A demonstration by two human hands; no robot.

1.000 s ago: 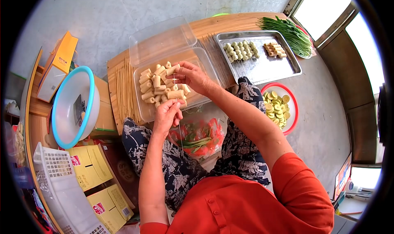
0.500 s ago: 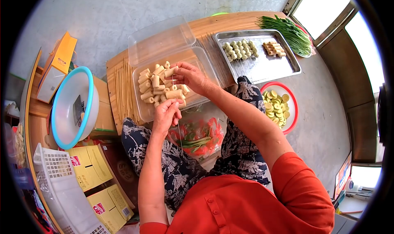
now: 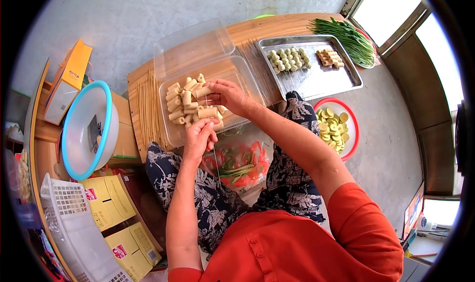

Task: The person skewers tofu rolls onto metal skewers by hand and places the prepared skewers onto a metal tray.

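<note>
1 skewer [image 3: 207, 102] in my L hand [image 3: 199, 137], pinched narrow, w/ 1 pale roll [image 3: 207, 113] on it just above my fingertips; my R hand [image 3: 231, 98] closes on a 2nd roll [image 3: 201, 92], farther up. Both are over the 1 clear tub [image 3: 241, 74] by the bench's [image 3: 267, 27] near edge, L of the 1 metal tray [image 3: 324, 84]; heaped rolls [image 3: 174, 104] overlap, can't count 'em.

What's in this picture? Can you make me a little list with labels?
left hand: holds a skewer
right hand: pinches a roll
clear box: more rolls
metal tray: green balls, short brown rolls
red-rimmed bowl: round slices
beside tray: long greens
</note>
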